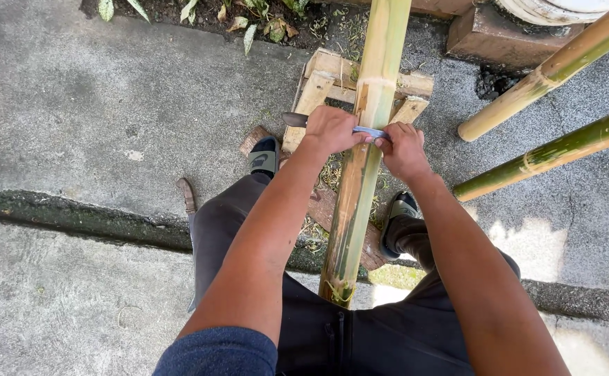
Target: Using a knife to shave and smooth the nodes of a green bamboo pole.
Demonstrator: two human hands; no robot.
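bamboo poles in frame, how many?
3. One bamboo pole runs up the middle under both hands, resting on the wooden block stand. Two more slant in at the right. Others may lie outside the frame.

Floor = grey concrete slab (109, 104), rough, w/ a dark mossy crack (74, 212) running left to right across it. On it: small wooden pallet frame (332, 80) near top centre, w/ loose wood scraps (322, 205) just below, amid green shavings. Reddish brick block (486, 35) at top right. Two feet in dark slides (264, 157) planted on concrete either side of the scraps. Dry leaves and soil strip (249, 17) along top edge.
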